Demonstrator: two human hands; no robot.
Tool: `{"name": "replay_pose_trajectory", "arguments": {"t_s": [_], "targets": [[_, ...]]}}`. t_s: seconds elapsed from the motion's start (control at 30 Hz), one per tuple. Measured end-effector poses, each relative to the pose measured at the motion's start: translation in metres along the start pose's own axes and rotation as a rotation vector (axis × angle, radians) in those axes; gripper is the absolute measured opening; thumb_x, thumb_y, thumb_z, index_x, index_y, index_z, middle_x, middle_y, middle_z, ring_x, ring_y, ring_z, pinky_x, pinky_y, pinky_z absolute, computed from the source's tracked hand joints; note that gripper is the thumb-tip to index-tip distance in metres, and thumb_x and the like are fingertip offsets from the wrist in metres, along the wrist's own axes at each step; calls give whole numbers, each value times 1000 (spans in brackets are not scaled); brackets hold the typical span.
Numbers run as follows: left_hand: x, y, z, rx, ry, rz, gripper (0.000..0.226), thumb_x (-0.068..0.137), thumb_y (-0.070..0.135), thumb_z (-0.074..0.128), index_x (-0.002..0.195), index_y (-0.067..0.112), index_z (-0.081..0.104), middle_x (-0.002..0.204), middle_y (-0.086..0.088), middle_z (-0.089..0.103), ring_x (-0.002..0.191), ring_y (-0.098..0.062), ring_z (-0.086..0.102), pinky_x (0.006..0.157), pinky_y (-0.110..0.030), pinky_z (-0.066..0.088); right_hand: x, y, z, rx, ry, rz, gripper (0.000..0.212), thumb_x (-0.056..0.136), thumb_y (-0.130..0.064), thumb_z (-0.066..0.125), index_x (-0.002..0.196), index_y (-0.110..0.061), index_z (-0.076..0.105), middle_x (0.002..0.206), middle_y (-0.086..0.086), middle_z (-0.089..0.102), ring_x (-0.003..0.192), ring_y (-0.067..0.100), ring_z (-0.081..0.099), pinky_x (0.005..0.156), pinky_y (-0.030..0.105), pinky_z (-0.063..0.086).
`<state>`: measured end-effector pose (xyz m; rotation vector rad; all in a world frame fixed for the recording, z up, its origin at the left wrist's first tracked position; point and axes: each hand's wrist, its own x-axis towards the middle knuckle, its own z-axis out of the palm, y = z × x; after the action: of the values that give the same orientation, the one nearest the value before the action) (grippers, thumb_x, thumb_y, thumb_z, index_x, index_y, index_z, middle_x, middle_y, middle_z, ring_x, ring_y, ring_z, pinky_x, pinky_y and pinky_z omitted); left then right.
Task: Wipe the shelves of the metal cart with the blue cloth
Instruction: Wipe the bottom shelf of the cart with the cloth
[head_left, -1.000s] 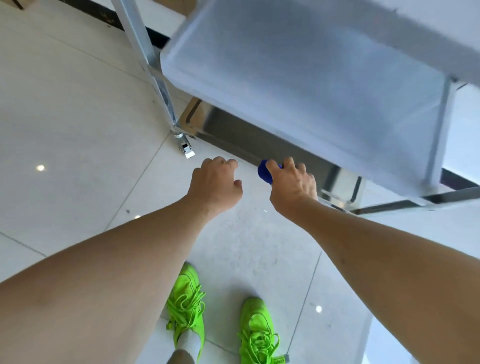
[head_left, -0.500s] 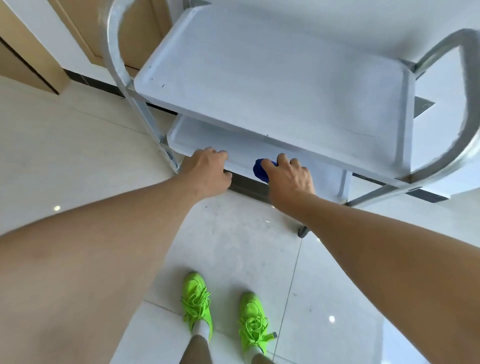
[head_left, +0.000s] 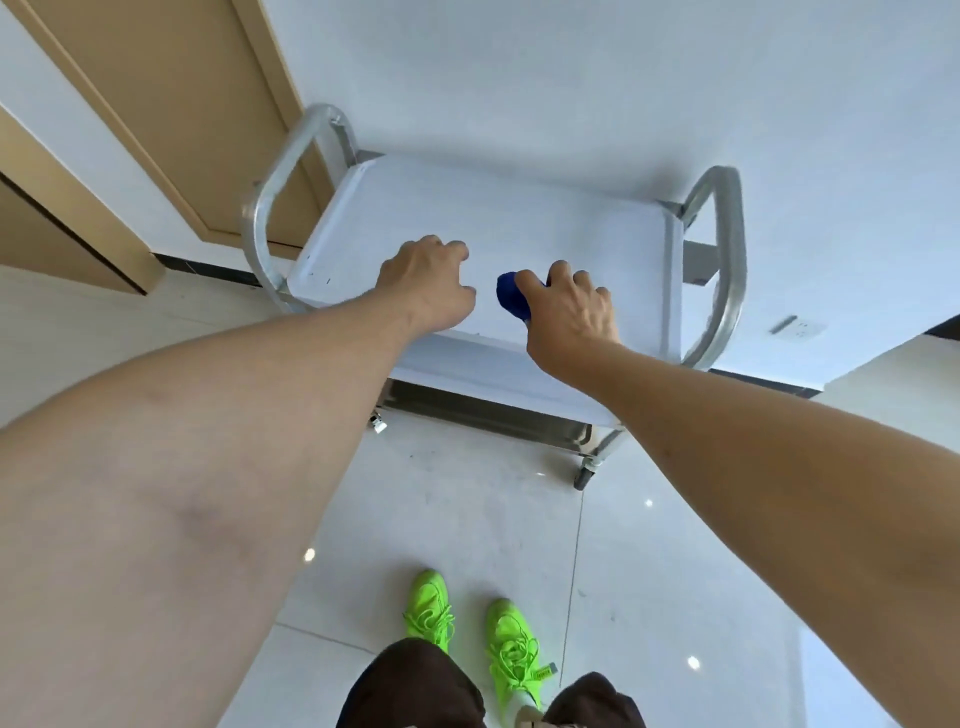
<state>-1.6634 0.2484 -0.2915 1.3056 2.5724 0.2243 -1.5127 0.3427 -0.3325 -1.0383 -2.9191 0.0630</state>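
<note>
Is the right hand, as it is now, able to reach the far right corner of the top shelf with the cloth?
Probably yes. The right hand grips the blue cloth over the top shelf, and nothing lies between it and that corner; only the cart handle stands beyond.

I see a deep blue cloth (head_left: 511, 303) bunched in the right hand (head_left: 569, 317), the only saturated blue in the centre of the frame. The cart's top shelf (head_left: 519, 228) reads pale, washed-out bluish white, plain and unpatterned, while its curved handles (head_left: 727, 270) are dull silver-grey metal. At the bottom of the frame I see neon green shoes (head_left: 511, 649) with matching green laces, and dark brown trousers (head_left: 415, 686) above them. The floor (head_left: 467, 519) is glossy off-white tile crossed by thin grey grout lines. In the upper left, the door (head_left: 171, 104) is tan, and the wall (head_left: 571, 78) behind is plain white with a black skirting strip.
</note>
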Motion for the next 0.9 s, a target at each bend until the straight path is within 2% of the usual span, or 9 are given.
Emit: {"name": "replay_pose_trajectory", "arguments": {"t_s": [0.17,0.33,0.47,0.6,0.9], "targets": [[17,39,-54,-3,24,96,56,92,34,53,145,23,40,145,-6,43,128,-29,44,100,-43,44,1,26,-64,-12,90,118,44,91,-17,61,130,-24,42,112,8,48,86,26,38,74,38,32],[43,72,-106,45,76,256,53,92,32,50,143,22,42,137,-6,46,127,-28,42,95,-41,44,3,53,-120,-65,169,236,38,93,-18,58,127,-22,44,112,8,49,95,30,50,77,38,39],[64,96,-136,47,97,352,49,92,33,50,139,21,44,136,-5,46,126,-28,41,96,-40,42,10,69,-150,-96,235,348,33,94,-19,55,126,-21,44,111,7,48,85,26,37,74,36,32],[80,123,-148,55,96,452,51,93,34,49,142,22,41,138,-5,45,128,-28,39,96,-39,39,11,87,-168,-119,273,451,32,95,-21,53,126,-22,44,103,4,44,82,25,37,72,35,29],[122,187,-133,33,65,525,55,93,34,49,146,24,38,142,-5,43,131,-28,38,101,-41,40,18,158,-167,-117,265,574,35,94,-20,53,128,-23,43,109,5,48,83,25,38,73,35,29]]}}
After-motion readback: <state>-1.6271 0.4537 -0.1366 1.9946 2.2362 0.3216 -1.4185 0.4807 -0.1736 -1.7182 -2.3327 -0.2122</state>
